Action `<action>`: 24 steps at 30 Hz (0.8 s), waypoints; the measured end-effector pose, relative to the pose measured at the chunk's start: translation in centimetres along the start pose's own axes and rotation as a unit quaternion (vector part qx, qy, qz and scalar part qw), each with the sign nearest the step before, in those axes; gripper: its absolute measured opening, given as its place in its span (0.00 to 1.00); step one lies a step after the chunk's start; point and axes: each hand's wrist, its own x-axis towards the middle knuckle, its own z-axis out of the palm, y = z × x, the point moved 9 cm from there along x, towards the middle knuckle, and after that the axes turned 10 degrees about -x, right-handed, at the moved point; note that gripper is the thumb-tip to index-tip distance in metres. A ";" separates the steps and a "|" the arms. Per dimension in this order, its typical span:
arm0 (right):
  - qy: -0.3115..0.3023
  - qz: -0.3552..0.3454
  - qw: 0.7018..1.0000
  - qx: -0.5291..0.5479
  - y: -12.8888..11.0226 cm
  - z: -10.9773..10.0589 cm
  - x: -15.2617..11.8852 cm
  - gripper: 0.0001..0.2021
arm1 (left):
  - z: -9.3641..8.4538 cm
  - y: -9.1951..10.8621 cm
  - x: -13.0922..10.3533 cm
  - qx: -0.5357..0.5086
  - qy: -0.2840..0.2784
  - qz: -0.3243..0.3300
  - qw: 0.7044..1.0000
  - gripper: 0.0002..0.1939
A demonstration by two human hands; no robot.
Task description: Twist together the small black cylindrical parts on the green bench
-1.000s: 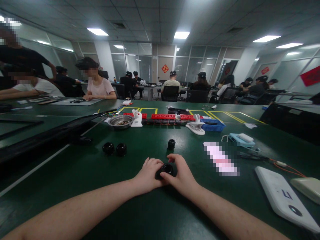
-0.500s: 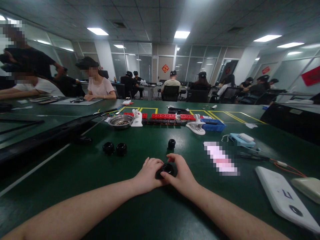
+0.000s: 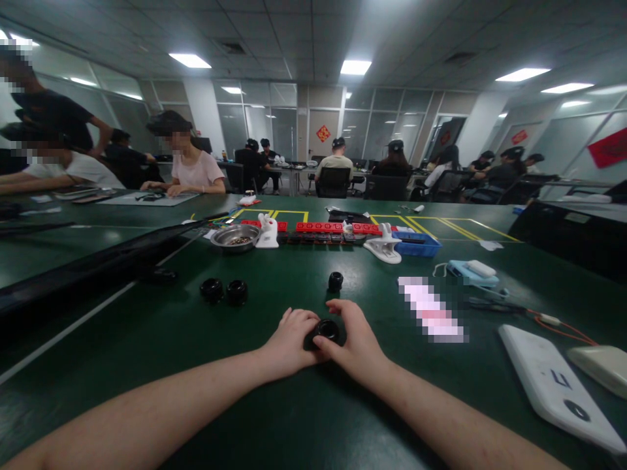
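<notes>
A black ring-shaped fitting (image 3: 327, 330) with a round hole in its top is held low over the green table, between both hands. My left hand (image 3: 294, 333) is closed round its left side, with part of the fingers behind it. From the right, my right hand (image 3: 353, 333) grips it, thumb on the near rim and index finger curved over the far side. Just beyond stands a smaller-looking black fitting (image 3: 336, 282). Two more, a left black fitting (image 3: 211, 290) and its neighbour (image 3: 237, 292), stand side by side to the left.
Farther back are a metal bowl (image 3: 236, 239) with small parts, white clamps (image 3: 385, 247), a red strip (image 3: 337, 228) and a blue tray (image 3: 416, 245). A white power bank (image 3: 558, 385) lies right. A long black bar (image 3: 98, 264) crosses the left side. Other people sit around.
My hands keep nearly the same grip on the black ring-shaped fitting. At the far left, a standing person has shifted, and the whole view has moved slightly.
</notes>
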 end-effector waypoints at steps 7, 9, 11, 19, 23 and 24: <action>-0.056 -0.064 0.995 0.056 -1.3 0.6 -0.4 0.26 | 0.1 -0.7 0.1 -0.008 0.004 -0.005 1.000 0.24; -0.051 -0.061 0.996 0.050 -1.2 0.5 -0.4 0.26 | 0.1 -0.6 0.1 -0.003 0.000 -0.006 1.000 0.21; -0.031 -0.039 0.998 0.033 -0.8 0.2 -0.2 0.24 | 0.2 -0.4 0.1 0.001 -0.005 -0.002 1.000 0.18; -0.037 -0.008 0.999 0.029 -0.1 0.5 0.0 0.21 | 0.1 -0.3 0.0 -0.005 0.000 0.000 1.000 0.20; -0.052 -0.048 0.996 0.053 -0.7 0.6 -0.3 0.26 | 0.1 -0.5 0.1 -0.002 0.003 -0.007 1.000 0.22; -0.049 -0.048 0.996 0.051 -0.7 0.5 -0.3 0.25 | 0.1 -0.5 0.1 -0.001 0.000 -0.008 1.000 0.22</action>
